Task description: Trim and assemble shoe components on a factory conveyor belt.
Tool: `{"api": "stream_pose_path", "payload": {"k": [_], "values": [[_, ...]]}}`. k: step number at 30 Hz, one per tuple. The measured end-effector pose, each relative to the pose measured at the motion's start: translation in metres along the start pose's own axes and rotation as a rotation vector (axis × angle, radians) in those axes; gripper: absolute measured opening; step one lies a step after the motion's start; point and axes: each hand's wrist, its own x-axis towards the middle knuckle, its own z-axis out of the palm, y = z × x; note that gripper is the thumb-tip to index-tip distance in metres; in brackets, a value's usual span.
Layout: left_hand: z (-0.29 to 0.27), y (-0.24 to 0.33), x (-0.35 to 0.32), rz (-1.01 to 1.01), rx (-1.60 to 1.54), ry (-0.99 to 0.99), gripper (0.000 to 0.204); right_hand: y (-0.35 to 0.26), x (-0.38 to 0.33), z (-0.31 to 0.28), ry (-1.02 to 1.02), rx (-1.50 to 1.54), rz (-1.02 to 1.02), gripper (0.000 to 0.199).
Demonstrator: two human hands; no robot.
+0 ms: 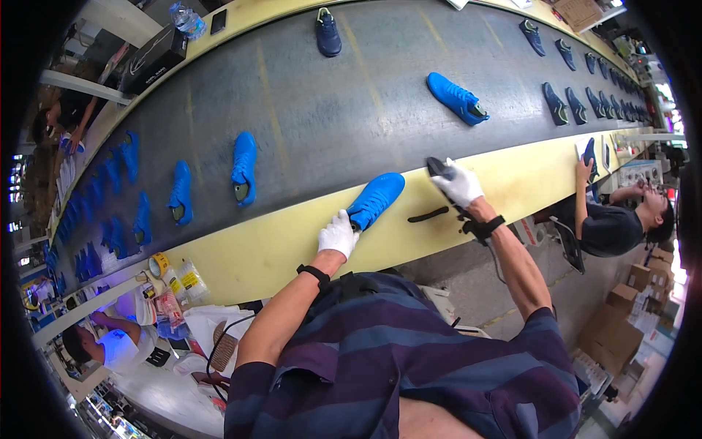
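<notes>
A bright blue sneaker rests on the pale yellow ledge, its toe pointing away to the right. My left hand, in a white glove, grips it at the heel opening. Further right, my white-gloved right hand is closed around a dark, rounded object over the ledge's far edge; its kind is too blurred to tell. Below that hand, a thin black curved strip lies on the ledge. Another blue sneaker lies on its own on the dark belt beyond.
The grey conveyor belt carries several blue sneakers on the left and dark navy ones farther off and right. Plastic packets and a tape roll sit at the ledge's left. A co-worker holds a dark shoe on the right.
</notes>
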Motion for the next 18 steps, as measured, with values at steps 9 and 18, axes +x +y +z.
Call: {"api": "stream_pose_path", "payload": {"k": [9,18], "values": [[0.002,0.0,0.001,-0.005,-0.04,0.059,0.068,-0.131,0.067,0.082,-0.488,-0.288,-0.033,0.05],[0.005,-0.011,-0.005,-0.016,-0.065,0.138,0.063,-0.144,0.066,0.087,-0.501,-0.27,-0.041,0.051]]}}
